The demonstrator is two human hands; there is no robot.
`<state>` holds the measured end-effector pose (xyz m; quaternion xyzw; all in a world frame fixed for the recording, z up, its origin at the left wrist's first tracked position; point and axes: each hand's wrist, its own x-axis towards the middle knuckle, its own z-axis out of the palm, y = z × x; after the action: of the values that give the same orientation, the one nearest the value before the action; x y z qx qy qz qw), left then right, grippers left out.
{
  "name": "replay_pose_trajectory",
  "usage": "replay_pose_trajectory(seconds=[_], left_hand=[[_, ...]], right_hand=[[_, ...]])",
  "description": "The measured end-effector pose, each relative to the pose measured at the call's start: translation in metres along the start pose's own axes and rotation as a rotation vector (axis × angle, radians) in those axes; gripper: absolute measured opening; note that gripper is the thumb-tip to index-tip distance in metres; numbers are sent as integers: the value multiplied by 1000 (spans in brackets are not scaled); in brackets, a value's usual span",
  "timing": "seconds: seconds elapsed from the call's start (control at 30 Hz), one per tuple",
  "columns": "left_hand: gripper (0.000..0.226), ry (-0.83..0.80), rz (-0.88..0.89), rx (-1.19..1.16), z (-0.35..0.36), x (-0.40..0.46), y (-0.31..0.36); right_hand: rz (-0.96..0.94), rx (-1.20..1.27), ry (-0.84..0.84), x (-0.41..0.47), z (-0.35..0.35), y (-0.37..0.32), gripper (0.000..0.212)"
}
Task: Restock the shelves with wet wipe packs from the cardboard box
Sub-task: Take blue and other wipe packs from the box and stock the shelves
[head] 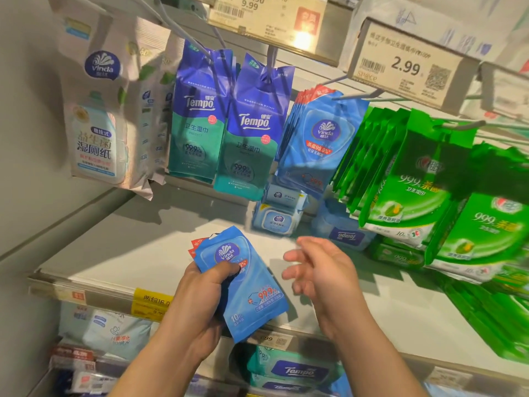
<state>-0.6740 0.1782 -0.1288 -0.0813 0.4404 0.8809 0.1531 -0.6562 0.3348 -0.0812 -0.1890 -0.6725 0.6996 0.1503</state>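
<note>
- The left hand (200, 285) grasps a small stack of flat light-blue plastic wet wipe packs (246, 285), thumb across the front, fingers curled behind.
- The right hand (323, 273) hovers just right of the packs, fingers loose and spread, holding nothing.
- Above those fingers, matching blue hanging packs (317, 141) fill a wire peg.
- Beneath both hands lies the white metal shelf (137, 253).

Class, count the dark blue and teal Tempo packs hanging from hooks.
2: left Tempo pack and right Tempo pack hang side by side, between white and light-blue Vinda packs. More may hang hidden behind.
</note>
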Motion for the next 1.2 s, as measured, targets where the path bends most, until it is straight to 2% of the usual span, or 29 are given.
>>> replay_pose_trajectory(seconds=[0.13,0.27,0.4,0.63,0.73,0.8,0.97,1.1,1.2], left_hand=[[18,-14,12,37,4,0,-6],[17,-43,40,65,7,-1,-8],[21,-57,49,75,8,0,-10],[34,-38,44,77,4,5,-16],[23,-48,27,44,5,4,-13],[24,-51,2,8,5,3,-11],[29,-46,14,66,2,3,-11],[31,-101,34,106,2,2,-9],[32,-113,55,98,3,1,-6]], right_hand=[[3,-507,-74,-5,-11,17,27],[56,-636,-211,-14,-21,22,40],[28,-727,-257,-14,-27,26,41],[16,-692,-296,-12,-31,30,34],[31,-605,-320,-14,-31,28,28],[58,-576,-320,-13,-32,27,28],[57,-563,-278,-7,-38,29,27],[40,-495,-228,-7,-41,26,25],[-52,-486,-160,-9,-45,22,25]])
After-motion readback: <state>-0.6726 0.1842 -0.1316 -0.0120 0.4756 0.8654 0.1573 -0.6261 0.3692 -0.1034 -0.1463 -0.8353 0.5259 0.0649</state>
